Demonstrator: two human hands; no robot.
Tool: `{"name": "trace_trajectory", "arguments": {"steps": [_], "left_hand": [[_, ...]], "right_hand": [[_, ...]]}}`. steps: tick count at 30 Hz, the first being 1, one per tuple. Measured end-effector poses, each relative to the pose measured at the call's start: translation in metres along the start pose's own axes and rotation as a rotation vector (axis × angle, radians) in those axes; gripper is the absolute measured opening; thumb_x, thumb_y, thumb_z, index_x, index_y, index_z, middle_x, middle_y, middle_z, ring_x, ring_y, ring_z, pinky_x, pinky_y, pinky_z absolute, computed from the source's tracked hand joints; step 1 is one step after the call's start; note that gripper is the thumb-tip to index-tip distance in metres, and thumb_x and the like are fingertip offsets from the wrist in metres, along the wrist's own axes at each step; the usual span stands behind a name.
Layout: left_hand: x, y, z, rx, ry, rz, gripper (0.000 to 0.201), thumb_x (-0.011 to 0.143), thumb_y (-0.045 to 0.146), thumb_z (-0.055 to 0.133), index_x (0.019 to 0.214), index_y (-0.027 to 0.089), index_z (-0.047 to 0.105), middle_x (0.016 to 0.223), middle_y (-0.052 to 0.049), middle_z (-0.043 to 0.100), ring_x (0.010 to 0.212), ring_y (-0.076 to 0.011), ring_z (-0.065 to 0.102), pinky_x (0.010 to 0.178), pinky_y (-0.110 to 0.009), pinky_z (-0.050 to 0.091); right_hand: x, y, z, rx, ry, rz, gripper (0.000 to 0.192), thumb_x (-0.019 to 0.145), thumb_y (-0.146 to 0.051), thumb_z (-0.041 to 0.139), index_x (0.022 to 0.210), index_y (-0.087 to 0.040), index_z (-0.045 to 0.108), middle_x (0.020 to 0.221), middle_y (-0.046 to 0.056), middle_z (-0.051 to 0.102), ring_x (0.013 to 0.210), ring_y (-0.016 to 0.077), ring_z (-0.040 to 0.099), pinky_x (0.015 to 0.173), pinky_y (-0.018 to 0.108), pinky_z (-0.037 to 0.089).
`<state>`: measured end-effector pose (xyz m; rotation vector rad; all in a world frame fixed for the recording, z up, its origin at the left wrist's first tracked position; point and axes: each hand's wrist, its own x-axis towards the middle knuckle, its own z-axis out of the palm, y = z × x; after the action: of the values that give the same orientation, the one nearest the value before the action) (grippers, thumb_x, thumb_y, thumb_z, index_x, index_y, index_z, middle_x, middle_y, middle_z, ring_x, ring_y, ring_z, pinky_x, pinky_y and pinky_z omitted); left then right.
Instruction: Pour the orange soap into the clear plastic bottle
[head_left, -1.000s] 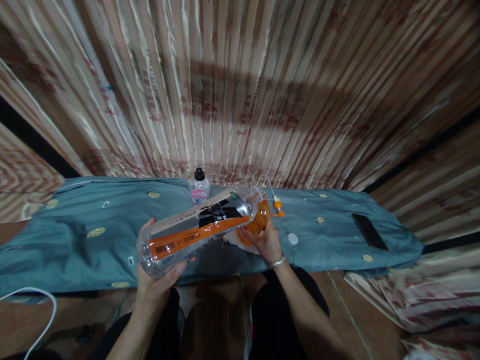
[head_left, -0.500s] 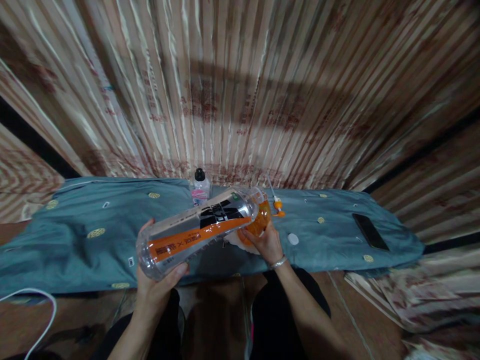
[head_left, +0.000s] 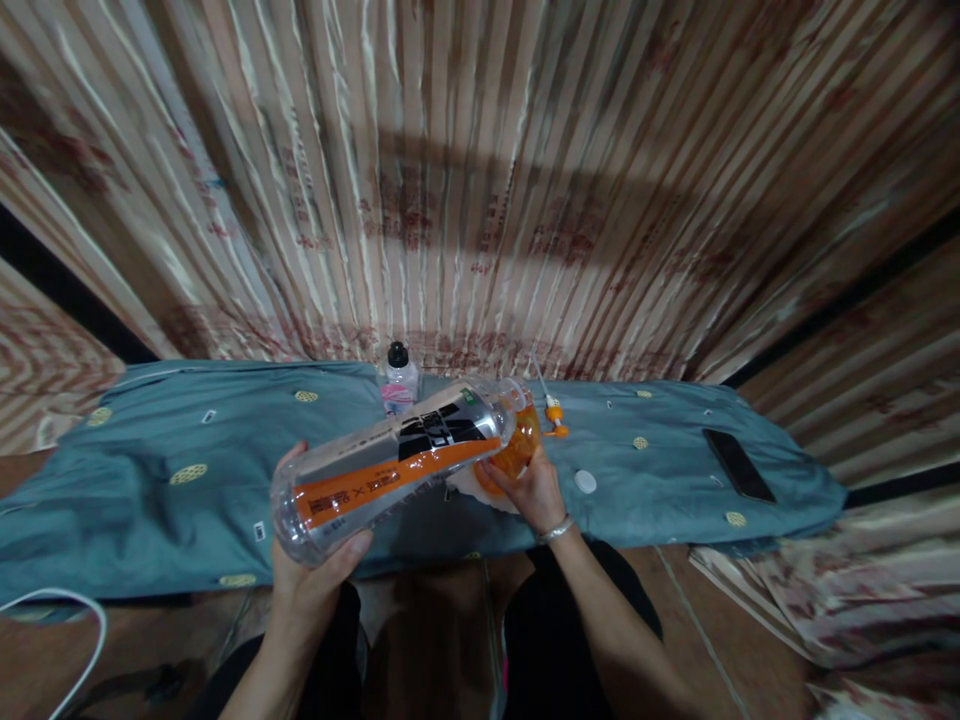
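My left hand (head_left: 315,570) is closed around the base of a large clear plastic bottle (head_left: 397,455) with a silver, black and orange label. The bottle lies tilted, its neck up to the right over the mouth of an orange bottle (head_left: 519,450). Whether the two rims touch I cannot tell. My right hand (head_left: 536,492) is wrapped round the orange bottle from the right, a bracelet on its wrist. White tissue or cloth (head_left: 480,492) lies under the orange bottle. An orange-and-white pump top (head_left: 555,415) with a long tube rests just beyond it.
A small bottle with a black cap (head_left: 399,378) stands at the back of the teal cloth-covered surface (head_left: 187,430). Right of my hands lie a white round cap (head_left: 585,482) and a dark phone (head_left: 739,465). A striped curtain (head_left: 480,180) hangs behind; a white cable (head_left: 97,620) curves at lower left.
The view has shifted very slightly. Both hands keep their grips, and the clear bottle stays tilted over the orange bottle.
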<state>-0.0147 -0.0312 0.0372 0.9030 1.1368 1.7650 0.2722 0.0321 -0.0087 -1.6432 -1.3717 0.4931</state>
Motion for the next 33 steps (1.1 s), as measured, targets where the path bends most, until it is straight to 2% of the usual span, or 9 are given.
{"name": "trace_trajectory", "arguments": {"steps": [4, 6, 12, 17, 21, 28, 30, 33], "left_hand": [[-0.002, 0.0, 0.002, 0.004, 0.02, -0.007, 0.1, 0.056, 0.049, 0.113, 0.145, 0.033, 0.071, 0.136, -0.006, 0.081, 0.131, -0.0372, 0.077, 0.102, -0.042, 0.067], [-0.002, 0.0, 0.002, 0.011, 0.019, -0.012, 0.097, 0.058, 0.05, 0.113, 0.144, 0.032, 0.072, 0.136, -0.007, 0.081, 0.134, -0.0381, 0.075, 0.106, -0.044, 0.066], [-0.003, 0.004, 0.002, -0.009, 0.004, -0.027, 0.103, 0.059, 0.049, 0.114, 0.151, 0.03, 0.07, 0.136, -0.006, 0.082, 0.128, -0.0313, 0.078, 0.107, -0.036, 0.064], [-0.003, 0.008, 0.004, 0.044, 0.014, -0.007, 0.1, 0.058, 0.054, 0.113, 0.146, 0.03, 0.073, 0.131, -0.006, 0.084, 0.131, -0.0365, 0.078, 0.109, -0.042, 0.065], [-0.003, 0.006, 0.003, 0.037, 0.011, -0.023, 0.102, 0.059, 0.055, 0.112, 0.149, 0.028, 0.073, 0.13, -0.007, 0.084, 0.127, -0.0346, 0.08, 0.109, -0.041, 0.066], [0.002, -0.002, -0.004, 0.01, -0.007, 0.018, 0.106, 0.06, 0.044, 0.112, 0.155, 0.031, 0.068, 0.134, -0.006, 0.081, 0.124, -0.031, 0.078, 0.108, -0.039, 0.066], [0.005, -0.004, -0.006, 0.014, -0.032, 0.019, 0.111, 0.057, 0.041, 0.113, 0.158, 0.033, 0.067, 0.136, -0.006, 0.081, 0.125, -0.0309, 0.077, 0.111, -0.039, 0.064], [0.007, -0.005, -0.008, 0.012, -0.009, 0.041, 0.115, 0.055, 0.042, 0.114, 0.16, 0.035, 0.068, 0.14, -0.004, 0.079, 0.131, -0.0325, 0.075, 0.118, -0.041, 0.061]], "right_hand": [[0.0, -0.001, 0.0, 0.002, 0.003, 0.015, 0.069, 0.074, -0.067, 0.091, 0.124, -0.024, 0.069, 0.112, 0.017, 0.092, 0.103, 0.0435, 0.091, 0.086, 0.055, 0.074], [0.0, -0.002, 0.0, 0.003, 0.001, 0.02, 0.07, 0.073, -0.066, 0.092, 0.124, -0.024, 0.069, 0.112, 0.017, 0.092, 0.104, 0.0427, 0.091, 0.086, 0.052, 0.074], [-0.001, -0.004, -0.002, 0.015, -0.022, 0.017, 0.073, 0.076, -0.069, 0.088, 0.128, -0.023, 0.068, 0.114, 0.018, 0.092, 0.104, 0.0428, 0.09, 0.087, 0.055, 0.073], [-0.002, -0.004, -0.001, -0.022, 0.007, -0.007, 0.067, 0.077, -0.067, 0.09, 0.124, -0.024, 0.069, 0.109, 0.017, 0.092, 0.099, 0.0413, 0.09, 0.082, 0.051, 0.073], [-0.001, -0.003, 0.0, -0.029, -0.001, 0.02, 0.07, 0.075, -0.069, 0.09, 0.124, -0.023, 0.07, 0.107, 0.016, 0.092, 0.098, 0.0414, 0.091, 0.081, 0.05, 0.073], [0.0, -0.002, -0.002, 0.015, -0.019, 0.02, 0.075, 0.075, -0.069, 0.089, 0.129, -0.022, 0.069, 0.117, 0.019, 0.091, 0.109, 0.0437, 0.09, 0.095, 0.057, 0.074], [0.0, -0.001, -0.003, 0.023, -0.041, 0.024, 0.077, 0.074, -0.068, 0.091, 0.132, -0.022, 0.068, 0.117, 0.019, 0.091, 0.11, 0.0441, 0.09, 0.097, 0.058, 0.073], [0.001, -0.001, -0.006, 0.028, -0.062, 0.017, 0.075, 0.075, -0.062, 0.094, 0.133, -0.023, 0.066, 0.119, 0.017, 0.091, 0.111, 0.0429, 0.09, 0.098, 0.058, 0.073]]}}
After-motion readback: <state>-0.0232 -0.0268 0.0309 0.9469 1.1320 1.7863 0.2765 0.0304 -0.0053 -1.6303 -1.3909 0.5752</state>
